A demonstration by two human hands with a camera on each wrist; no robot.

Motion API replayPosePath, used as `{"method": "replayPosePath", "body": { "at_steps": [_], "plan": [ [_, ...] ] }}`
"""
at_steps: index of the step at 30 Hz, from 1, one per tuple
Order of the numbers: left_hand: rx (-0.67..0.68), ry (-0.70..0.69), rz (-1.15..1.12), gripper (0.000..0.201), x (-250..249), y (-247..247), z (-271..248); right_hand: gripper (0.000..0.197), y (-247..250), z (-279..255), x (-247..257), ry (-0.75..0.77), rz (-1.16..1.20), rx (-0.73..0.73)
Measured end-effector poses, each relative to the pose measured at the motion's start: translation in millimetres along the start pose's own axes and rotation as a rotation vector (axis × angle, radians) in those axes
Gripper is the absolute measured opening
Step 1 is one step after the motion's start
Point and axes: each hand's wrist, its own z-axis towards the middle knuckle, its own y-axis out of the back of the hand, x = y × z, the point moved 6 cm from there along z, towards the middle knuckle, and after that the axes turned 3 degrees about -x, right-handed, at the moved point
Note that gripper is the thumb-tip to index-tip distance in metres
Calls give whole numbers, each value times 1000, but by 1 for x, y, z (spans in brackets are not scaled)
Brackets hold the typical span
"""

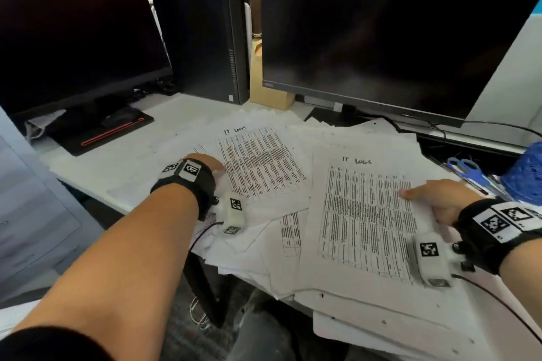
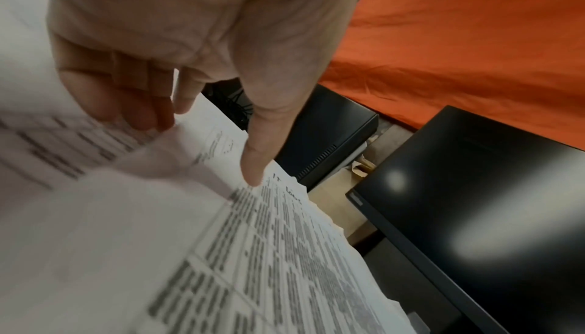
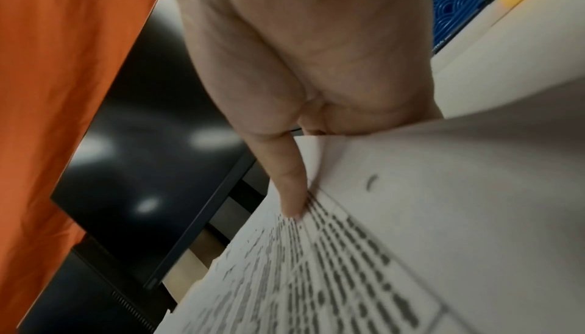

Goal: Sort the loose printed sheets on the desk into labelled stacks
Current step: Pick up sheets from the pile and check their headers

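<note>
The right hand (image 1: 440, 202) is pinching the right edge of a printed sheet (image 1: 366, 214) headed "IT LOGS", thumb lying on top of the table of print and the other fingers tucked beneath it, as the right wrist view shows with the thumb (image 3: 291, 189) pressed on the paper. That sheet is resting partly on the loose pile (image 1: 264, 258) spreading between the two hands. The left hand (image 1: 205, 163) is lying over the left side of a second "IT LOGS" sheet (image 1: 258, 164); its fingers (image 2: 139, 104) are curling loosely onto blurred paper and its thumb (image 2: 253, 164) is pointing down at the print, but whether they are really gripping anything I cannot tell (the blur hides the contact).

The main risk, as I judge it, is taking more than one page: the sheets under the right thumb are overlapping closely, and a lift from that edge could be dragging a neighbour along into the wrong stack. The pile nearest the body is also hanging over the near edge of the surface (image 1: 132, 132), so any sideways pull could be sending pages to the floor. Scissors (image 1: 466, 167) and a blue object (image 1: 525, 170) are sitting just beyond the right hand, where a swinging sheet might be catching.
</note>
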Motion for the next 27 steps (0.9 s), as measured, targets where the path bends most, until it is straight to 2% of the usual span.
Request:
{"method": "replayPosePath", "body": {
  "at_steps": [2, 3, 5, 6, 7, 10, 11, 13, 14, 16, 17, 20, 23, 27],
  "plan": [
    [13, -2, 50, 41, -8, -3, -3, 92, -9, -13, 3, -36, -19, 16],
    [74, -27, 112, 43, -20, -8, -12, 90, -12, -23, 7, -45, -29, 32],
    [83, -47, 213, 52, -36, -12, -11, 49, -13, -26, 9, -66, -22, 41],
    [41, -64, 219, 55, -42, -10, -13, 38, -13, -26, 7, -80, 11, 56],
    [9, -37, 199, 57, -44, -7, -14, 42, -12, -26, 7, -82, 44, 71],
    [-82, -56, 101, 49, -42, 9, -16, 107, -3, 12, -11, -73, 94, 166],
    [-100, -40, 96, 47, -38, 17, -21, 107, -2, 11, -10, -66, 119, 207],
    [-176, 2, 9, 43, -27, 31, -25, 70, 3, -7, 0, -30, 224, 198],
    [-217, -25, -14, 39, -25, 37, -31, 65, 1, -24, 9, -28, 253, 184],
    [-267, -55, -197, 32, -20, 44, -41, 77, 2, -29, 17, 9, 361, 190],
    [-266, -58, -317, 27, -21, 42, -45, 69, 1, -32, 24, 34, 421, 198],
    [-173, -160, -419, 17, -43, 30, -60, 49, -5, -41, 44, 77, 502, 182],
    [-2, -270, -487, 23, -75, 8, -78, 29, -19, -50, 57, 99, 527, 229],
    [115, -379, -426, 32, -112, -15, -90, 32, -36, -62, 60, 121, 567, 270]
  ]
}}
